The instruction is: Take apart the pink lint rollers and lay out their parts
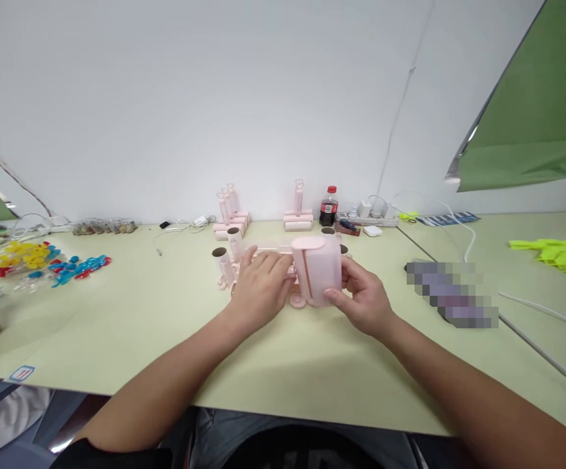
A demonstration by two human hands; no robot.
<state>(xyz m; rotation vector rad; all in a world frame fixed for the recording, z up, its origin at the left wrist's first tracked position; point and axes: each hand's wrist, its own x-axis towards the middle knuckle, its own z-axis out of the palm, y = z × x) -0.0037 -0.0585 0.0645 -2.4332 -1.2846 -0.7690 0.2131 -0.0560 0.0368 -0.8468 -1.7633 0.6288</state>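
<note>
My right hand [365,296] is closed round the right side of a pale pink, half-clear lint roller cover [325,270], thumb in front and fingers behind. The cover stands upright above the table, with a narrow slot down its left part. At its left side, my left hand [263,280] has bent fingers pressed together near a small pink part; what they grip is mostly hidden. Pink lint roller parts lie behind and under the hands, among them a round pink piece [297,299]. Sticky rolls with cardboard cores [219,255] stand to the left, and others stand behind the cover.
Pink lint rollers [231,212] stand and lie by the wall, with another group [298,212] beside a cola bottle [328,207]. A power strip [370,220] and cables lie right. Blue and yellow plastic pieces [80,270] are left, neon-yellow ones [559,254] far right.
</note>
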